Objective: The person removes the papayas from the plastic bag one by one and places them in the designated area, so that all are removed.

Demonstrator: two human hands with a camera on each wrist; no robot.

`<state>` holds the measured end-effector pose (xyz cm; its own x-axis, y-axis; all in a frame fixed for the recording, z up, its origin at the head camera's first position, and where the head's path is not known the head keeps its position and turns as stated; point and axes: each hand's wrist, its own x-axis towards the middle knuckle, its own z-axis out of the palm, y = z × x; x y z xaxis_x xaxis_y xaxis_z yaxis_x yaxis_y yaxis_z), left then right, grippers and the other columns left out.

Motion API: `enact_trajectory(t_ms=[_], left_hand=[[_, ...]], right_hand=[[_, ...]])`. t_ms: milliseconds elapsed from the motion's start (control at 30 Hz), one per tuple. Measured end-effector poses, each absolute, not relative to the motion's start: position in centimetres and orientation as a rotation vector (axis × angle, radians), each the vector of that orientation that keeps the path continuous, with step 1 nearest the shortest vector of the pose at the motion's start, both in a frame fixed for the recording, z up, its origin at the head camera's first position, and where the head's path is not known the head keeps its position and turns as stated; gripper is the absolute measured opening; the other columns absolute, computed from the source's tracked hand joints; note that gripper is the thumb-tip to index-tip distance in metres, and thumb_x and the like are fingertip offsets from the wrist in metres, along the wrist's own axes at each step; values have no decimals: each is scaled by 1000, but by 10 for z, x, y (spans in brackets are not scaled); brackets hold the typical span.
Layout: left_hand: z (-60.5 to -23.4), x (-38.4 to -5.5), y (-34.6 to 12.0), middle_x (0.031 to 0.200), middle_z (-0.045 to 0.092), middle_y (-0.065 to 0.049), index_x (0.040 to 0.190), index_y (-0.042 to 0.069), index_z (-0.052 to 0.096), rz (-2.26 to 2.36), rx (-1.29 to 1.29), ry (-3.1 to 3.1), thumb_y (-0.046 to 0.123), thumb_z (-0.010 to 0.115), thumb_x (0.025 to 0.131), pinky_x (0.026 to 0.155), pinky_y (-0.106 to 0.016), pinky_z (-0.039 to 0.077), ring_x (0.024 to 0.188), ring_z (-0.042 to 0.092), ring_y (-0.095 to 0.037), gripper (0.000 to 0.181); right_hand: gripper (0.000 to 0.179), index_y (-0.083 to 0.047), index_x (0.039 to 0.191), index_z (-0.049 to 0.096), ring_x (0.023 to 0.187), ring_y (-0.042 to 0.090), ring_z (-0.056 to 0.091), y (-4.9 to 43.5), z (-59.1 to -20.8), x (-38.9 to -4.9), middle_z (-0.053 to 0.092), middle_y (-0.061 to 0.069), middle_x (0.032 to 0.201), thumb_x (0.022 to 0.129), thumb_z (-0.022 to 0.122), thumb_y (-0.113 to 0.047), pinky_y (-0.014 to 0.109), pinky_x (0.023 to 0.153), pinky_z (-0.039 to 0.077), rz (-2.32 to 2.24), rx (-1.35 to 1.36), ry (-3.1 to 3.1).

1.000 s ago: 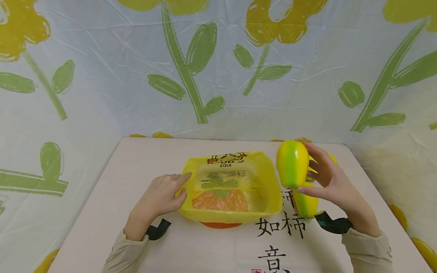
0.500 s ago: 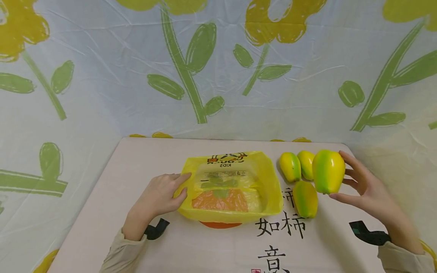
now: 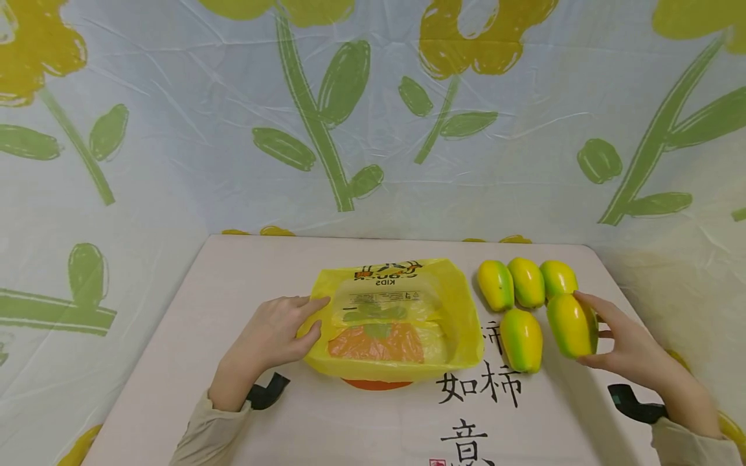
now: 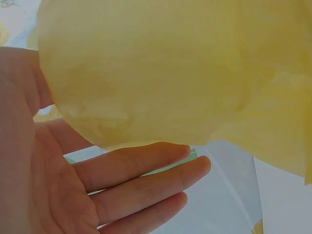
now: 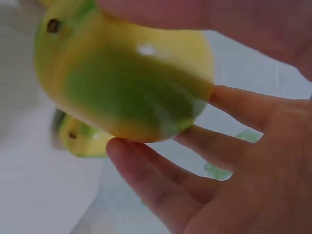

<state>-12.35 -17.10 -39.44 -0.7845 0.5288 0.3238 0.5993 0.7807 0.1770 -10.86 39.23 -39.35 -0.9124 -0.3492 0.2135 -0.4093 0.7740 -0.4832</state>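
Observation:
In the head view my right hand (image 3: 626, 349) holds a glossy yellow-green mango (image 3: 568, 323) at the right of the table. Thumb and fingers are on opposite sides of this mango (image 5: 131, 83) in the right wrist view. I cannot tell whether it touches the tabletop. Several more mangoes (image 3: 521, 340) lie just left of it and behind it. At the table's middle, a yellow plastic bag (image 3: 466, 323) lies with its mouth spread. My left hand (image 3: 280, 333) touches the bag's left rim. Three straight fingers show outside the film (image 4: 146, 73); the index fingertip is hidden behind it.
The pale tabletop (image 3: 245, 272) carries black printed characters (image 3: 466, 440) in front of the mangoes. Part of a red-orange print (image 3: 375, 385) shows below the bag. A flower-patterned cloth (image 3: 233, 194) hangs behind and at both sides of the table.
My right hand has carried the mango from beside the bag to the right, then lowered it. Mangoes it covered before are now visible. My left hand and the bag stay nearly still.

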Motion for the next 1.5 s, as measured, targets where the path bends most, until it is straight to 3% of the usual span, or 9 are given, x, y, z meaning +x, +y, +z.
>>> enact_trajectory(t_ms=[100,300,400,533,600,833,1133,1300,1500], left_hand=[[-394,-123,-171,107,73,-15,120,6,72,-404,-878,-2714,19,64,87,66,-42,57,84,70,-30,37],[-395,-123,-172,108,73,-15,121,5,71,-409,-881,-2703,18,64,86,64,-40,57,78,70,-27,37],[-395,-123,-173,107,73,-15,121,5,71,-410,-879,-2701,19,64,86,62,-39,56,78,70,-27,38],[-395,-122,-173,107,73,-15,122,6,71,-406,-876,-2703,18,64,86,61,-37,55,77,69,-26,38],[-395,-122,-174,106,73,-15,122,6,70,-405,-880,-2698,18,64,86,60,-35,55,74,68,-23,39],[-396,-123,-173,105,73,-13,122,4,70,-413,-891,-2675,19,65,86,59,-33,53,63,60,-14,40],[-395,-122,-172,104,73,-14,116,0,72,-431,-889,-2686,19,64,85,67,-40,57,81,71,-27,37],[-395,-122,-171,105,73,-15,115,-1,72,-419,-886,-2694,17,63,84,66,-39,57,81,70,-26,36],[-394,-122,-170,102,73,-14,116,-2,71,-424,-880,-2729,6,58,78,54,-26,39,58,45,-10,41]], right_hand=[[103,9,142,38,99,-15,34,394,-403,-108,44,29,133,54,91,1,13,70,46,804,607,-2914],[100,10,140,40,99,-12,34,392,-417,-108,46,29,129,54,91,-2,23,67,51,785,584,-2973],[102,10,139,40,105,7,46,390,-422,-109,46,30,127,52,91,-2,29,67,53,759,582,-2983],[103,12,140,38,105,44,50,386,-424,-110,43,35,127,53,90,-2,46,68,55,787,561,-3022],[103,13,141,37,105,50,50,384,-425,-111,40,38,128,54,90,-2,53,69,54,818,545,-3044],[100,14,142,34,107,54,48,381,-425,-112,35,40,130,59,88,-3,58,73,53,822,485,-3106],[103,11,144,32,108,58,43,382,-426,-113,33,42,132,60,90,-8,62,73,52,822,459,-3132],[104,10,144,31,109,59,41,381,-427,-113,32,42,133,61,90,-10,64,74,50,821,445,-3141],[103,8,145,31,112,61,39,379,-425,-111,32,41,135,62,90,-12,71,78,46,801,437,-3140]])
